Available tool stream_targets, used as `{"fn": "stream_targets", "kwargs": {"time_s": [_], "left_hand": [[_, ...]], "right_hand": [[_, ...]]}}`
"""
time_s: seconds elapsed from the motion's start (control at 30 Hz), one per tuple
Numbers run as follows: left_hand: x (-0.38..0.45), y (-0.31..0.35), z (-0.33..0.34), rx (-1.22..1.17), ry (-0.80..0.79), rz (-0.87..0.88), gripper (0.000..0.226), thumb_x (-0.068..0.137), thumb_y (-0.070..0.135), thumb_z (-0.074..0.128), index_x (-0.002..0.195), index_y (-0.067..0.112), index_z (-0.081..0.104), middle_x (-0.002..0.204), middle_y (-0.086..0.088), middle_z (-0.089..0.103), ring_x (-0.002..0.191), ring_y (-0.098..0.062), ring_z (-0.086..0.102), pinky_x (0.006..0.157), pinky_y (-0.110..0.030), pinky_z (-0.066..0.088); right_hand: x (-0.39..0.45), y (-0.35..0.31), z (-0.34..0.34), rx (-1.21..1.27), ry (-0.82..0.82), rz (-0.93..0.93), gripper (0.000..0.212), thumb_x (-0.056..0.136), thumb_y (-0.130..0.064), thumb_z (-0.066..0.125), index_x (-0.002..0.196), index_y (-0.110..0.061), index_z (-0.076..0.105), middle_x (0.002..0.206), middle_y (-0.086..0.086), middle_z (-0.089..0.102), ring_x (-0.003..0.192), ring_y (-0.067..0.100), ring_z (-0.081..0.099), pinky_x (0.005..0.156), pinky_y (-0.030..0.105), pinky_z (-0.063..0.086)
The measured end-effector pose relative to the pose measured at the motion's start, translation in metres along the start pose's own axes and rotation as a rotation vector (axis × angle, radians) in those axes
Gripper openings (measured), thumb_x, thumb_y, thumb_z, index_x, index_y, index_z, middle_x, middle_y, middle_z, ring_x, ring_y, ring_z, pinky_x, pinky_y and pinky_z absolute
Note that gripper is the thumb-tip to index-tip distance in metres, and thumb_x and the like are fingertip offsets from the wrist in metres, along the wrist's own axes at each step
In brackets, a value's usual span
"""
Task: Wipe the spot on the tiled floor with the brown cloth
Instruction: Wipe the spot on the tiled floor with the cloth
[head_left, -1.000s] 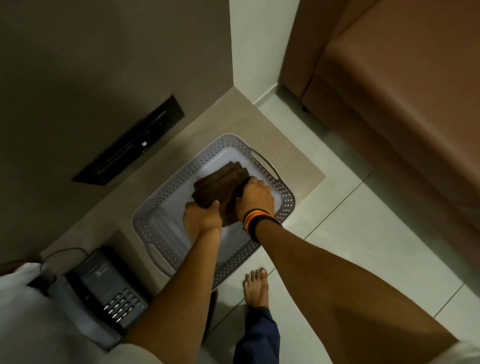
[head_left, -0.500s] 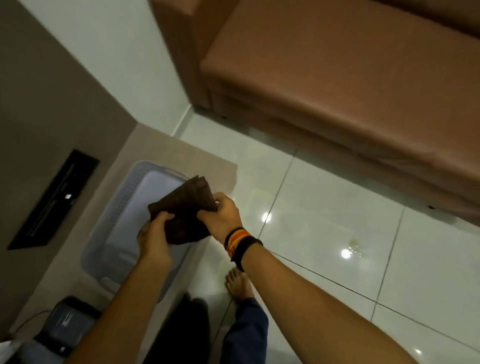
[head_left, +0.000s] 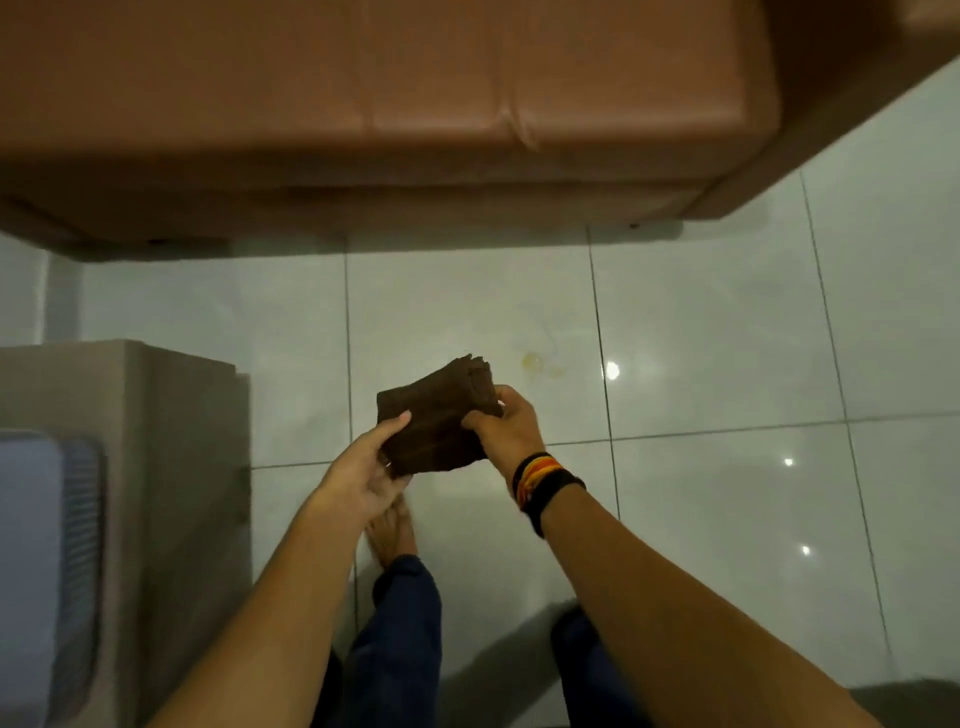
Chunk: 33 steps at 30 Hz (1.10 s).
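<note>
A folded dark brown cloth (head_left: 436, 421) hangs in the air above the white tiled floor (head_left: 727, 338). My left hand (head_left: 369, 467) grips its lower left corner, thumb on top. My right hand (head_left: 506, 428), with coloured bands at the wrist, pinches its right edge. A small yellowish spot (head_left: 537, 362) lies on a tile just beyond and to the right of the cloth, near a bright light reflection. The cloth is not touching the floor.
A brown sofa (head_left: 389, 114) fills the far side, its base close behind the spot. A low beige platform (head_left: 156, 415) with a grey plastic basket (head_left: 52, 545) stands at the left. My bare foot (head_left: 392, 535) and dark blue trouser legs are below the hands.
Both hands lifted the cloth out of the basket and carried it right, over the open floor. The view swung right, so the sofa and the spot now lie ahead.
</note>
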<state>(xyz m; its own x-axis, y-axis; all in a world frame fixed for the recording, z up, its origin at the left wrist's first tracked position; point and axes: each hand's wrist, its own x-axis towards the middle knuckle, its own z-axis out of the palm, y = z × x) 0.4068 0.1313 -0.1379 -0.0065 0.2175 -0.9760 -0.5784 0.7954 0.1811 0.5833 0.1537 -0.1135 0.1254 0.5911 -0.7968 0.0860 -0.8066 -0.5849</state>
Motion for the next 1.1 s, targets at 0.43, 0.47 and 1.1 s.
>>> {"fn": "stream_targets", "kwargs": {"time_s": [0.43,0.47,1.1], "left_hand": [[0.270,-0.111,0.112,0.858,0.053,0.195,0.059,0.089,0.031,0.080,0.142,0.015,0.059,0.131,-0.006,0.070,0.112,-0.021,0.068,0.095,-0.032,0.057],[0.293,-0.115,0.107,1.005,0.130,0.303,0.064,0.091,0.034,0.077,0.148,0.016,0.053,0.144,-0.008,0.062,0.122,-0.023,0.062,0.103,-0.032,0.051],[0.425,-0.039,0.121,2.067,-0.035,0.550,0.191,0.032,0.076,0.092,0.152,0.012,-0.042,0.155,-0.027,-0.051,0.142,-0.047,-0.048,0.110,-0.072,-0.028]], "right_hand": [[0.229,0.197,-0.120,-0.129,0.372,0.014,0.088,0.100,-0.020,0.064,0.169,-0.015,0.010,0.170,0.013,0.035,0.154,0.032,0.041,0.122,0.034,0.033],[0.243,0.218,-0.118,-0.164,0.377,-0.015,0.088,0.101,-0.022,0.063,0.169,-0.013,0.007,0.175,0.013,0.024,0.159,0.032,0.032,0.125,0.033,0.028],[0.423,0.266,-0.051,-1.256,0.291,-0.772,0.081,0.103,-0.064,0.035,0.167,-0.016,0.023,0.174,0.025,0.018,0.161,0.048,0.015,0.129,0.067,0.016]]}}
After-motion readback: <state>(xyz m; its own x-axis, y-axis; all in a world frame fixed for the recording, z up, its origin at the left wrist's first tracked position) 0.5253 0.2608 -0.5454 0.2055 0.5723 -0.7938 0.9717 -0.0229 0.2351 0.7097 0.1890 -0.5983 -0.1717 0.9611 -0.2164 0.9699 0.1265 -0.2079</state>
